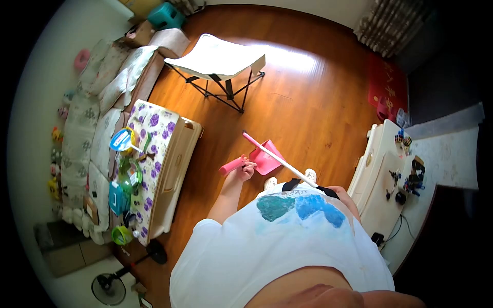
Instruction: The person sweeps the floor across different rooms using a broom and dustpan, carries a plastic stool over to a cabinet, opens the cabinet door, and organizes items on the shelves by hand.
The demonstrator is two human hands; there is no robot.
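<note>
Left hand [248, 168]: I see its fingers closed round a pink handle [232, 165], out ahead of the body.
Dustpan [264, 164]: pink, just to the right of the left hand; from my screen I can't tell whether that handle belongs to it.
Pole [288, 166]: white with a pink end, slanting across my view of the dustpan from beyond the left hand back to the waist.
Right hand [336, 190]: down by the hip, near the pole's waist end; its fingers are mostly hidden, so I can't tell if they grip anything.
Shoes [270, 183]: a white pair, on the floor between the two hands.
Folding stool [218, 54]: pale seat, black legs, well beyond the left hand.
Table [169, 174]: left of the left hand, under a purple-flowered cloth [163, 124].
Cabinet [371, 179]: cream, to the right of the right hand.
</note>
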